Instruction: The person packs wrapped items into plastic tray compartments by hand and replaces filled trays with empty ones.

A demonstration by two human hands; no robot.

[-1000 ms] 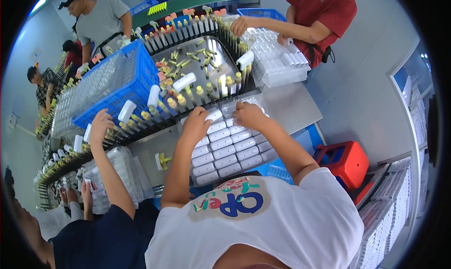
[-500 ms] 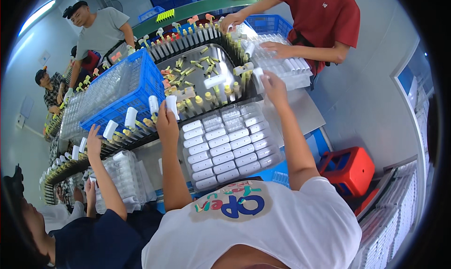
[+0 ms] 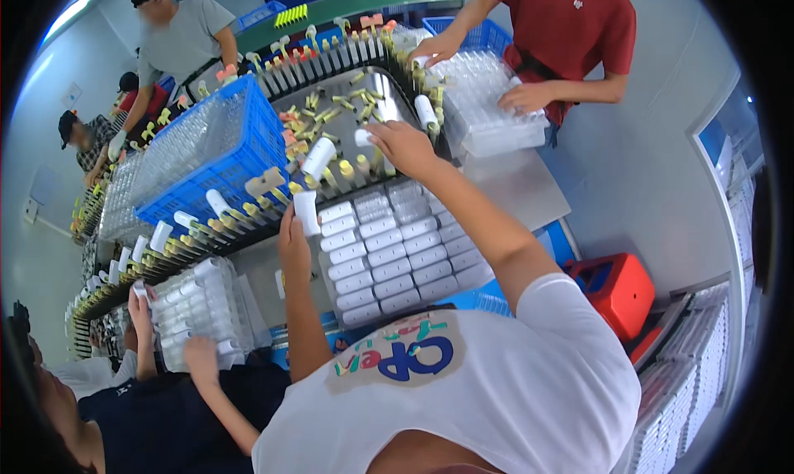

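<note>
My left hand is closed on a white plastic casing, held upright at the near edge of the peg line. Farther out, my right hand reaches over the line with its fingers on another white casing, partly hidden by the hand. Beside that one, a white casing leans on a yellow-tipped peg. Below my hands lies a clear tray with rows of white casings; some far pockets hold no casing, and my right forearm covers part of its right side.
The peg line circles a metal pan with loose yellow-green pieces. A blue crate of clear trays stands left. Co-workers stand left and across; one in red handles stacked clear trays. A red stool is at right.
My right hand has moved left from the line's right corner to a casing nearer the middle. My left hand has drawn slightly nearer with its casing. The left neighbour's hands have lowered toward their tray.
</note>
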